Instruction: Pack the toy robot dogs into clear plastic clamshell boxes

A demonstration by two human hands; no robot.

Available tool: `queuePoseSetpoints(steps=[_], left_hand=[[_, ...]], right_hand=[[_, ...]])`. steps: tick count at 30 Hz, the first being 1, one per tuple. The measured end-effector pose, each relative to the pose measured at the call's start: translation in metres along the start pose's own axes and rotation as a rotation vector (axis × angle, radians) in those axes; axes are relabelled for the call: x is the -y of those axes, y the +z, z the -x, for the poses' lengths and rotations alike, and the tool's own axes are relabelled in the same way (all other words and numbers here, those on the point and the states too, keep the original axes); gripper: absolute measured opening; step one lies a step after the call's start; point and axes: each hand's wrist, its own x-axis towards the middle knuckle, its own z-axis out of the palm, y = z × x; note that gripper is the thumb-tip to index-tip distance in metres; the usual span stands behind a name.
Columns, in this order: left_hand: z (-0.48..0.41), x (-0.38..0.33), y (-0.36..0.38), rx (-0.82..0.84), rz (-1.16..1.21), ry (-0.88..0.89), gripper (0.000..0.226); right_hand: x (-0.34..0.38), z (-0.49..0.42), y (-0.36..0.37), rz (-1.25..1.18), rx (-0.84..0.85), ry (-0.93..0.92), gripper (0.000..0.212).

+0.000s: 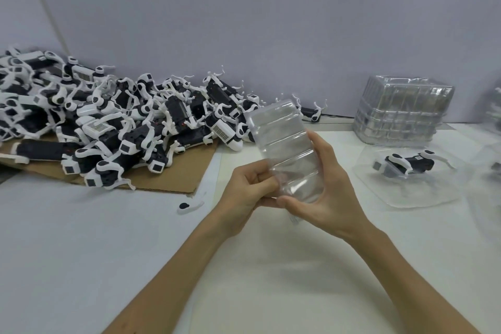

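My left hand [244, 192] pinches the near rim of the clamshell box [284, 144]; my right hand [328, 192] wraps its side. I'd part the halves gently at the seam; squeezing would likely buckle thin plastic.

I hold one ribbed clear clamshell [284, 149] tilted at centre. Black-and-white toy dogs [122, 116] heap at ten o'clock, a clamshell stack [401, 111] at two, one shelled dog [414, 164] at three.
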Motion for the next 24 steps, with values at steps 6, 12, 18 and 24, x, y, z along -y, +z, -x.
queuePoseSetpoints(steps=[6,12,18,24], left_hand=[[0.002,-0.006,0.009,-0.044,-0.108,0.047,0.037],[-0.001,-0.001,0.013,-0.1,-0.08,0.083,0.037],[-0.002,0.002,0.011,-0.131,-0.114,0.103,0.04],[-0.004,0.001,0.013,-0.15,-0.132,0.11,0.038]], right_hand=[[-0.007,-0.002,0.002,0.129,-0.091,-0.073,0.105],[-0.008,-0.002,0.007,0.267,-0.208,-0.164,0.099],[-0.004,-0.004,0.005,0.329,-0.236,-0.178,0.088],[-0.001,-0.005,0.002,0.39,-0.284,-0.185,0.08]])
